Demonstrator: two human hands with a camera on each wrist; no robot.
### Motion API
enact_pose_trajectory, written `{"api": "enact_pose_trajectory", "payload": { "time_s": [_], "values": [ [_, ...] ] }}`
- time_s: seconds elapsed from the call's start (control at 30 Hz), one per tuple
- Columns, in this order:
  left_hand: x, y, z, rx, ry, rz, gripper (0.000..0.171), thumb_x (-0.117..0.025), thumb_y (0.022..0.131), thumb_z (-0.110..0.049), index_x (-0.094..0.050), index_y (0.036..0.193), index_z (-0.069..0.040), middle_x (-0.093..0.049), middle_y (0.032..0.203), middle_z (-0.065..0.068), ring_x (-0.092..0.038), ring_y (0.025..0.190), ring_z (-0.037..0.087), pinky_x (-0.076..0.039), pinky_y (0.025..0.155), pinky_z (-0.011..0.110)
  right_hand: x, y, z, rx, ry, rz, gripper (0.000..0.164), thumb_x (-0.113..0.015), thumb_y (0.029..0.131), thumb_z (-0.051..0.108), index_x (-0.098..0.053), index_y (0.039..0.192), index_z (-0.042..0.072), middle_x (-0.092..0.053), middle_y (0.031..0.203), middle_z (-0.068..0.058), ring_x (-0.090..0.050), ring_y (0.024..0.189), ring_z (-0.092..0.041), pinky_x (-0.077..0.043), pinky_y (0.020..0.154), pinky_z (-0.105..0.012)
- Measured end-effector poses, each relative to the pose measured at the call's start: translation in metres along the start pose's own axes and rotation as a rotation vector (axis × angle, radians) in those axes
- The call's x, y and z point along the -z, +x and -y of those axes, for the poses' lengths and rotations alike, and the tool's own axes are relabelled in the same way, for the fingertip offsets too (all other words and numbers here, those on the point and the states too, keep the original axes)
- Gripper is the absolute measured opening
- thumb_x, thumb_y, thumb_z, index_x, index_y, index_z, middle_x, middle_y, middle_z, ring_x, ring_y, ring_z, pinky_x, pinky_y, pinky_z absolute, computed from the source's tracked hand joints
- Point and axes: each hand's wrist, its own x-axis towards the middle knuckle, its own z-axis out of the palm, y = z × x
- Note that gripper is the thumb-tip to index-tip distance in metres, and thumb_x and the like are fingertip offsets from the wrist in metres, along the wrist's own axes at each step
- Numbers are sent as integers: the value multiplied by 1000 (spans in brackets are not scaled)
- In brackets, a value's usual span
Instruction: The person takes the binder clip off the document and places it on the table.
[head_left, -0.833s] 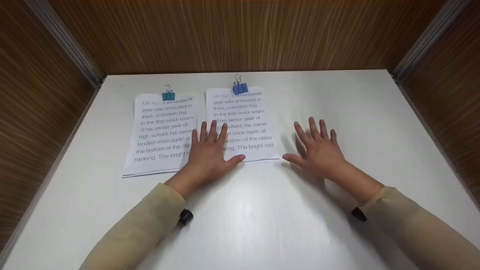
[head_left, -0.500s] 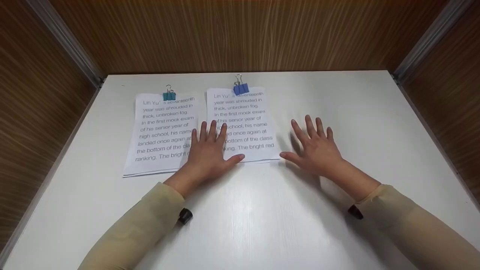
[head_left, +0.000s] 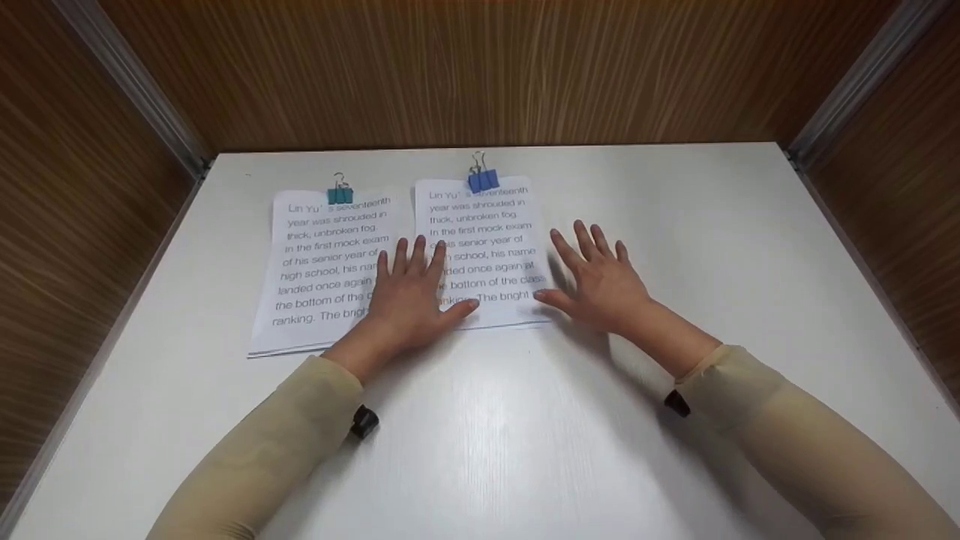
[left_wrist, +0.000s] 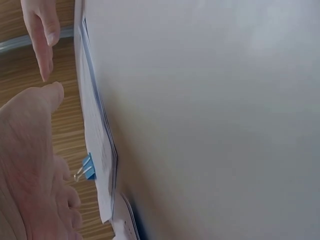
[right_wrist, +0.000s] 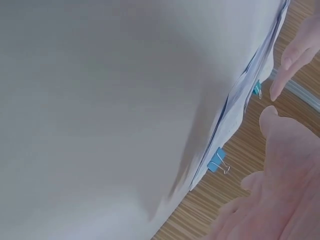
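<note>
Two stacks of printed sheets lie side by side on the white table in the head view. A teal binder clip (head_left: 340, 196) holds the top of the left stack (head_left: 322, 262); a blue binder clip (head_left: 484, 181) holds that of the right stack (head_left: 495, 259). My left hand (head_left: 405, 304), fingers spread, is over the inner edges of both stacks, covering some print. Beside the right stack is my right hand (head_left: 604, 289), fingers spread, its thumb overlapping the lower right corner. Both wrist views show the hands (left_wrist: 30, 165) (right_wrist: 287, 175) raised above the papers, holding nothing.
The white tabletop (head_left: 480, 435) extends in front of the stacks and to their right. Brown wood-grain panels (head_left: 480, 71) enclose the back and both sides, with metal strips at the corners. A black device (head_left: 365, 422) is worn under each sleeve cuff.
My right hand has moved left and slightly away from me, and its thumb now overlaps the right stack. The left hand has shifted a little left. Both stacks stay in place.
</note>
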Motion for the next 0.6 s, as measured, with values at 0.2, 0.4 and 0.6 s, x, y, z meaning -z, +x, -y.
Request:
{"api": "enact_pose_trajectory", "payload": {
  "time_s": [0.2,0.4,0.6],
  "values": [
    [2,5,9,15,-9,22,109,-41,96,-83,-10,172,-11,-6,176,22,1,162,45,4,128,63,0,15,6,39,3,-3,101,-56,99,71,-16,172,16,-9,175,-24,-9,161,-45,-13,126,-69],
    [4,10,16,-2,-2,33,109,-41,96,-82,-10,172,-10,-7,176,22,-1,162,45,4,128,61,-1,28,10,70,2,17,101,-60,98,69,-17,172,16,-10,175,-23,-11,161,-43,-14,126,-68],
    [5,13,23,-48,28,88,113,-50,92,-82,-13,171,-10,-7,176,20,1,162,43,5,128,62,-4,36,12,113,-75,120,98,-57,100,68,-14,172,17,-5,177,-19,-5,162,-40,-12,127,-66]
  ]
}}
